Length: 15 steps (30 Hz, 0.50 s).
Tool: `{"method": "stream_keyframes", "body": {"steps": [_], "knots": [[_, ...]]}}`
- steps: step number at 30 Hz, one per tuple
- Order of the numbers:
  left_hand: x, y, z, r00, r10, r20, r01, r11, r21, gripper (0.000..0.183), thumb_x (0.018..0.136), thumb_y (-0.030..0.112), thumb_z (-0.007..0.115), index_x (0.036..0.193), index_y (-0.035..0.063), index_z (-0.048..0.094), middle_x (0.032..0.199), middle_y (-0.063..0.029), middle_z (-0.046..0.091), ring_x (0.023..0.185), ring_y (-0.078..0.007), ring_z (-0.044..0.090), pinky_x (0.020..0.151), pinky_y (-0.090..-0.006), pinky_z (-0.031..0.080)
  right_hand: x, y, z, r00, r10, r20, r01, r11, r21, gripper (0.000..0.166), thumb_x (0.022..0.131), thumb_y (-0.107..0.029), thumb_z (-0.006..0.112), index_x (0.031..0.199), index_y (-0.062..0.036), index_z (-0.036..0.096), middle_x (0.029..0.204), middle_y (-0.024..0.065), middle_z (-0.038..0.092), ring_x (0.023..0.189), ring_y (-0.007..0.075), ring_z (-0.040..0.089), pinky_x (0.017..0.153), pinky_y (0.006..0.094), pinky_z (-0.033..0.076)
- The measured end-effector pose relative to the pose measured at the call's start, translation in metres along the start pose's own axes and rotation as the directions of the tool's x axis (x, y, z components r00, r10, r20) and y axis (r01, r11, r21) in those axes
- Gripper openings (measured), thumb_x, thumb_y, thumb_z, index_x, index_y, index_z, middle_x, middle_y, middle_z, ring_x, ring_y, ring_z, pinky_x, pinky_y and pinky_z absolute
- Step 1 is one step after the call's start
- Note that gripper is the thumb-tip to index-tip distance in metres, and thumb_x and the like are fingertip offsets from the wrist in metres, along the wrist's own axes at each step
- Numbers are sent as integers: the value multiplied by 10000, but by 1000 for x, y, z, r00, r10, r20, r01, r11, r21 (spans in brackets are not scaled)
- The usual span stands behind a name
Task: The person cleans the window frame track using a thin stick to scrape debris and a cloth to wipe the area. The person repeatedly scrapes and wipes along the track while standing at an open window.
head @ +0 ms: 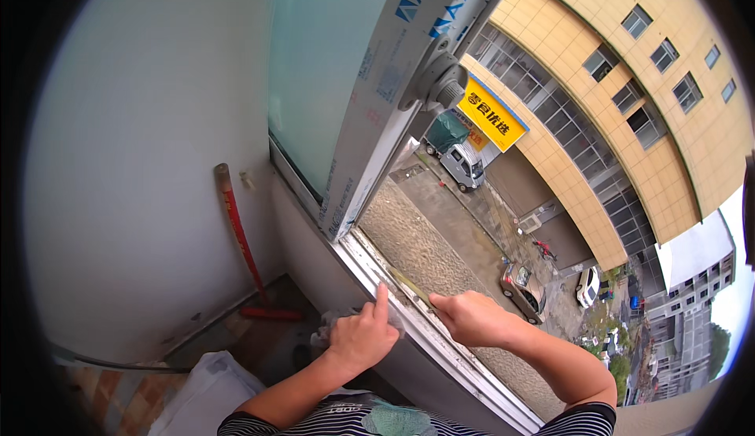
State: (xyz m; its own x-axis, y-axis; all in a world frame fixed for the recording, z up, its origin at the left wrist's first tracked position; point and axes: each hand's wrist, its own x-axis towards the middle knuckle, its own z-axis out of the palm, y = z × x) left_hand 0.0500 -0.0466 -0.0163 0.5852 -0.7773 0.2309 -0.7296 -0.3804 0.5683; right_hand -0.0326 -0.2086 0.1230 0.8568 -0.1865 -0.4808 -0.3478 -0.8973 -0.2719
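My right hand (472,319) grips one end of a thin yellowish strip or blade (411,284), whose far part lies along the outer groove of the white window track (424,324). Bits of dirt show in the track. My left hand (367,334) is at the track's inner edge, its index finger stretched towards the frame. Crumpled clear plastic (325,325) shows beneath and beside this hand; whether the fingers hold it I cannot tell.
A film-covered window sash (377,82) with a grey handle (439,82) stands over the far track. A red-handled tool (239,232) leans on the wall at left. White plastic (206,397) lies below. Outside are a rough ledge (413,223), parked vehicles and a curved building.
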Motion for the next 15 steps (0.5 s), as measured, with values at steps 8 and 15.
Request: {"method": "stream_keyframes", "body": {"steps": [8,15], "knots": [[2,-4,2,999,40,6,-40,999,-4,674,695,182,576,1312,-67,466,703,-122,590,454,-320,571,446,-439,503,10,-13,-8,987,-24,-158,33,998,52,278,897,-153,519,1145,-69,611,744,226,617,700,413,600,629,488,470],[-1,-2,2,998,68,7,-68,998,19,679,691,187,578,1307,-75,465,696,-120,584,448,-313,565,442,-429,502,30,-5,-7,999,-8,-46,2,993,-119,166,883,-158,490,1005,-88,577,707,195,615,711,403,617,605,515,470]]}}
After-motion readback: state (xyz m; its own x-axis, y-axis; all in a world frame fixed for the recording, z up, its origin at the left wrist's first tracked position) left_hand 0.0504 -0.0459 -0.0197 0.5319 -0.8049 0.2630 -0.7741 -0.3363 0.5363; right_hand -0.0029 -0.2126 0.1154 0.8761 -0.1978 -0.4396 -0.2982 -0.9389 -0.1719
